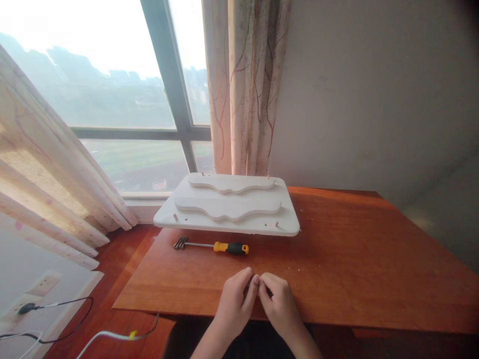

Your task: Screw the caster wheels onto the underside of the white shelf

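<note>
My left hand (235,299) and my right hand (277,301) meet at the near edge of a reddish wooden table (355,259). Their fingertips are pinched together and touch each other; whatever sits between them is too small to make out. A hammer (213,246) with a yellow and black handle lies on the table just beyond my hands, its claw head to the left. Behind it rests a white wooden panel (232,224) with small wooden dowels standing in it, and two wavy white pieces (228,209) lie on top.
A window (123,99) with curtains (247,85) is behind the table, a grey wall to the right. On the floor at the left run cables (75,304) from a wall socket (45,284).
</note>
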`<control>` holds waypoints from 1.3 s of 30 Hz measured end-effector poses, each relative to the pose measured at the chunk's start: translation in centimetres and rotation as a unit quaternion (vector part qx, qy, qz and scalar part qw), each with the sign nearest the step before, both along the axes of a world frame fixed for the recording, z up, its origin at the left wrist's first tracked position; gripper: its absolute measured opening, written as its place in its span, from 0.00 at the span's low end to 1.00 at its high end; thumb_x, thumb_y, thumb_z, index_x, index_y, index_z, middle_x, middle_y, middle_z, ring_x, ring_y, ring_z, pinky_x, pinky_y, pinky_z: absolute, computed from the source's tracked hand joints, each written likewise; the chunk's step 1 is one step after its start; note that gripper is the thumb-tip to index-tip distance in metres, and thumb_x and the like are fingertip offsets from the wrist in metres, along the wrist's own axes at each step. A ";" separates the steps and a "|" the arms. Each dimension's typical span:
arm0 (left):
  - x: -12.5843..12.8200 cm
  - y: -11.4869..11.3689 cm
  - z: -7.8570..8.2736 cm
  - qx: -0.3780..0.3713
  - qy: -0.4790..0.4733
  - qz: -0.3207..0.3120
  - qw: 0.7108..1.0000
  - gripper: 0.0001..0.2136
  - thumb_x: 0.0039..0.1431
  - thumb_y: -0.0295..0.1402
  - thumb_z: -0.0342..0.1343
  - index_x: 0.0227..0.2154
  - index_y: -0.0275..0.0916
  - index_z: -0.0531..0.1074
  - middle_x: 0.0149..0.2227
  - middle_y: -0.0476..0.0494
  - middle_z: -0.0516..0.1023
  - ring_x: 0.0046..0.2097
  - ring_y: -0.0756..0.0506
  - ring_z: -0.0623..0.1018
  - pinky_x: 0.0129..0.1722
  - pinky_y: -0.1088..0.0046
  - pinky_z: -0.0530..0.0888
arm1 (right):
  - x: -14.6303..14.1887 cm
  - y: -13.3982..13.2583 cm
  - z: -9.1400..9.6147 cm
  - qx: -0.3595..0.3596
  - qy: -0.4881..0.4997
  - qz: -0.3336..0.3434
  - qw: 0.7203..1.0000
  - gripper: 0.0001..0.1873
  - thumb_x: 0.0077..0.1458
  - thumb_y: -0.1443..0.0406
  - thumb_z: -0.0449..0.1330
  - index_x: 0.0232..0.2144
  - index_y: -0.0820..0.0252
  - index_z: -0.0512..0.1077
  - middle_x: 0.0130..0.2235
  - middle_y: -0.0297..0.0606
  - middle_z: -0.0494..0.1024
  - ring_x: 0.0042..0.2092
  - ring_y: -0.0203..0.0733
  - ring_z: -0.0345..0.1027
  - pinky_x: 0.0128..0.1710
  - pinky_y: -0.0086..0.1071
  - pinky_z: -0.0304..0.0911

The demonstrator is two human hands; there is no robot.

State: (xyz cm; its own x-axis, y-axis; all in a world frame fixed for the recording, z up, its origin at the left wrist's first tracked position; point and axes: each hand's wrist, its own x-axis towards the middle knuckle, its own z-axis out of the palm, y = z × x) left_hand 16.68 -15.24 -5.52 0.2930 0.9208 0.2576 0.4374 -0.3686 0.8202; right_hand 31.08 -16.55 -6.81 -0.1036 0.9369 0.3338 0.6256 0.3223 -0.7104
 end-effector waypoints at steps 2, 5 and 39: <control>0.0 0.0 0.0 0.001 0.000 0.000 1.000 0.15 0.71 0.35 0.43 0.26 0.41 0.55 0.25 0.51 0.64 0.27 0.50 0.65 0.28 0.74 0.60 | 0.0 0.0 0.0 -0.001 0.000 -0.001 1.000 0.21 0.69 0.63 0.47 0.21 0.56 0.56 0.23 0.32 0.68 0.26 0.35 0.63 0.28 0.31 0.49; 0.0 0.0 0.2 0.004 0.000 -0.001 1.000 0.15 0.71 0.35 0.43 0.26 0.41 0.55 0.24 0.51 0.64 0.27 0.50 0.65 0.28 0.74 0.60 | 0.0 -0.1 0.1 0.000 0.001 -0.001 1.000 0.21 0.69 0.63 0.48 0.21 0.56 0.57 0.23 0.33 0.68 0.27 0.36 0.63 0.28 0.31 0.49; 0.1 0.0 0.5 0.008 -0.008 0.002 1.000 0.15 0.71 0.34 0.45 0.25 0.40 0.56 0.24 0.51 0.64 0.26 0.51 0.65 0.28 0.74 0.59 | 0.0 -0.1 0.2 0.000 0.009 -0.001 1.000 0.21 0.69 0.64 0.48 0.21 0.56 0.59 0.23 0.33 0.69 0.26 0.35 0.62 0.28 0.31 0.50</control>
